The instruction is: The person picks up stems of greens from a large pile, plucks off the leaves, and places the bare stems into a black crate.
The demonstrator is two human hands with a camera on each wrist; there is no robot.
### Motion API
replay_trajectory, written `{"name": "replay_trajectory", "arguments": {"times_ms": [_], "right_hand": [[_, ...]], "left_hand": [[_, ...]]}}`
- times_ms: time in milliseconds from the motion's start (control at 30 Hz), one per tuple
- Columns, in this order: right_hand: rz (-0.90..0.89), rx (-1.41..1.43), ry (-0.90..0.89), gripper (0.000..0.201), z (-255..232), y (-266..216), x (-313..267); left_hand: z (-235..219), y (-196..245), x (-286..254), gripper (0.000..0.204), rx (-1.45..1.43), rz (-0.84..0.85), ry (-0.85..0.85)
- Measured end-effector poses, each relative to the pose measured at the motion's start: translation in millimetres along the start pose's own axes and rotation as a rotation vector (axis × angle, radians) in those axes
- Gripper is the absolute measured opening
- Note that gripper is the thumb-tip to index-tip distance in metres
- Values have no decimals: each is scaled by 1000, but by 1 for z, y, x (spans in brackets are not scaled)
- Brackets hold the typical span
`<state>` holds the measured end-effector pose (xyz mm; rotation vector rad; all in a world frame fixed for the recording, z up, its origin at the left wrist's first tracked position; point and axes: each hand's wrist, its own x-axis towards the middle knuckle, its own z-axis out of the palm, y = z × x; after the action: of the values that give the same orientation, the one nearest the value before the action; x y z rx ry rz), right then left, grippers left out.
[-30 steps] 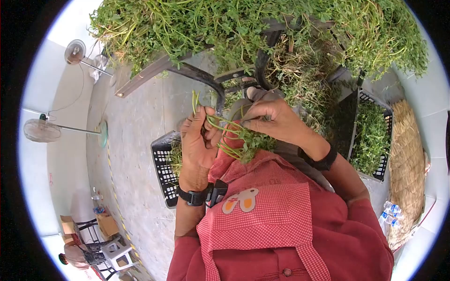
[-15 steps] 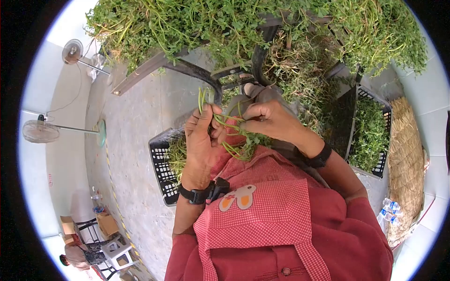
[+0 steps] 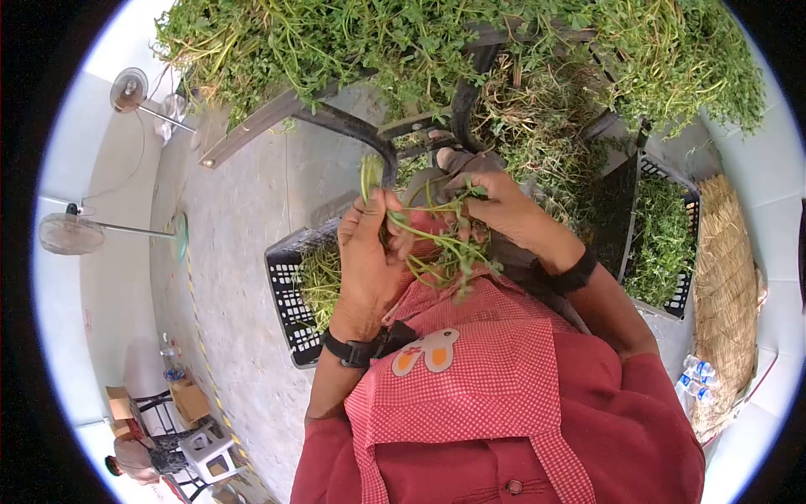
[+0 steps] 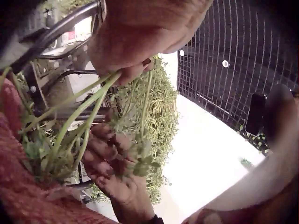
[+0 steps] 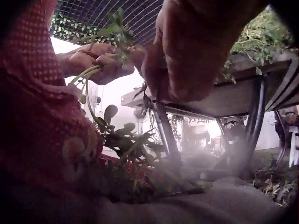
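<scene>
My left hand (image 3: pixel 369 252) pinches a small bunch of green leafy stems (image 3: pixel 441 239) between thumb and fingers. The cut ends stick up above the thumb, while the leafy part trails right over the red checked apron (image 3: pixel 470 370). My right hand (image 3: pixel 508 210) is close by on the right, its fingers curled around leafy sprigs of the same bunch. In the left wrist view, the long stems (image 4: pixel 88 112) hang from the left fingers, and the right hand (image 4: pixel 114 158) is behind leaves. A small dark wilted piece (image 5: pixel 145 100) shows below the right fingers in the right wrist view.
A table edge (image 3: pixel 252 126) heaped with leafy greens (image 3: pixel 378 50) is in front. Loose plant trimmings (image 3: pixel 546 134) lie beneath. Black crates with greens stand left (image 3: pixel 290 302) and right (image 3: pixel 667 210). Standing fans (image 3: pixel 75 233), a rolled straw mat (image 3: pixel 726 294) and water bottles (image 3: pixel 697 378) are farther out.
My right hand's fingers have closed in around the leafy part, which has lifted and spread. The left hand has shifted slightly right, still holding the stems.
</scene>
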<state>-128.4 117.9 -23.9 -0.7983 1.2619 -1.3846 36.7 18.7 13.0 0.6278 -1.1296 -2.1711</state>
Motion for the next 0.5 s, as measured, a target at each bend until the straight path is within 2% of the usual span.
{"name": "replay_trajectory", "arguments": {"times_ms": [133, 200, 333, 400, 433, 500], "right_hand": [[80, 140, -100, 28, -10, -2, -6], [52, 487, -256, 29, -17, 6, -5], [-10, 463, -165, 28, -27, 14, -1], [-435, -262, 86, 30, -15, 10, 2], [-433, -260, 88, 30, -12, 7, 1], [-481, -674, 39, 28, -8, -3, -1]], "left_hand": [[-10, 1, 5, 22, -105, -63, 88], [-12, 2, 6, 23, -136, -90, 105], [-17, -2, 8, 22, -159, -65, 18], [-16, -2, 8, 22, -143, -61, -3], [-15, -2, 7, 22, -132, -63, -12], [-12, -2, 8, 23, -122, -62, -24]]}}
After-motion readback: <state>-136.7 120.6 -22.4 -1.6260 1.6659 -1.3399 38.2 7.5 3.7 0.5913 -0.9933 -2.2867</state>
